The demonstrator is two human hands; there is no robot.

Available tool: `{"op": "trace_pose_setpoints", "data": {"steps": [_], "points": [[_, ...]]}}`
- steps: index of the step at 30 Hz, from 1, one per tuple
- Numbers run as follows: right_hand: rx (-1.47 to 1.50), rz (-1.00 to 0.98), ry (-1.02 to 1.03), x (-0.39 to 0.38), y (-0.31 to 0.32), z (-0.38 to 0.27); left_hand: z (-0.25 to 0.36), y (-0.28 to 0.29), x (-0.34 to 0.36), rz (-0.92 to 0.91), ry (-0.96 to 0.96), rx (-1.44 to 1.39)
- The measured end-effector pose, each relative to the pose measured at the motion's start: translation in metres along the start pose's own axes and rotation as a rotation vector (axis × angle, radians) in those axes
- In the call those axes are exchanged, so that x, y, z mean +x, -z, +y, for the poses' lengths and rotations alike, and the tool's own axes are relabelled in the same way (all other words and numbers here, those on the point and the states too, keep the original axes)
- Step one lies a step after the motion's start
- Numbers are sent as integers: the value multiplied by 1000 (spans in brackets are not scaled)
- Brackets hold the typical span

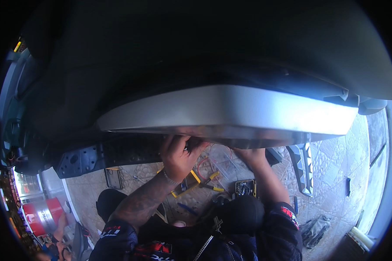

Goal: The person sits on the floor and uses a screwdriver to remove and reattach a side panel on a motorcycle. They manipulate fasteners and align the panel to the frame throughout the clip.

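Across the middle runs a long silver car bumper [231, 106], its lower edge turned toward me. My left hand [179, 157] reaches up under that edge; its fingers are curled together, and whatever they pinch is hidden. Farther right, my right hand [248, 154] also goes up beneath the silver part. Only its back and wrist show, and the bumper covers the fingers. A black perforated beam [87, 160] lies along the underside to the left of my left hand.
On the patterned floor below lie a yellow-edged tool case [245, 189], yellow-handled tools [196, 185], loose wires and a blue-handled tool [188, 209]. A silver-and-black trim piece [304, 169] stands to the right, near a dark bag [315, 232]. At lower left are a red-and-white drum [42, 216] and another person's arm [62, 226].
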State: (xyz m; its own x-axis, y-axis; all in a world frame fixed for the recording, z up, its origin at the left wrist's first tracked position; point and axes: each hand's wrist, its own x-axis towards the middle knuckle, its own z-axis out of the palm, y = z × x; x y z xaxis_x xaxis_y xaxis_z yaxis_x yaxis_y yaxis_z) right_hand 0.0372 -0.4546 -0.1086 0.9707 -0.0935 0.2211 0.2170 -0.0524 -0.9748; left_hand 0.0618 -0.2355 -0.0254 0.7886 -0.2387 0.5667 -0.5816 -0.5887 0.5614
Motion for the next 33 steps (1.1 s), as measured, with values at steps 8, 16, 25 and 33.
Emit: {"op": "trace_pose_setpoints", "data": {"steps": [8,16,25,33], "points": [[-591,-568,332,-31,51,-210,-8,3,-4,-59,41,-9],[-1466,23,691,41,35,-256,-11,2,1,-55,-85,-56],[-1277,-83,793,48,44,-257,-8,17,9,-163,-205,85],[-1234,-60,971,41,60,-243,-9,-4,5,45,-46,-8]]}}
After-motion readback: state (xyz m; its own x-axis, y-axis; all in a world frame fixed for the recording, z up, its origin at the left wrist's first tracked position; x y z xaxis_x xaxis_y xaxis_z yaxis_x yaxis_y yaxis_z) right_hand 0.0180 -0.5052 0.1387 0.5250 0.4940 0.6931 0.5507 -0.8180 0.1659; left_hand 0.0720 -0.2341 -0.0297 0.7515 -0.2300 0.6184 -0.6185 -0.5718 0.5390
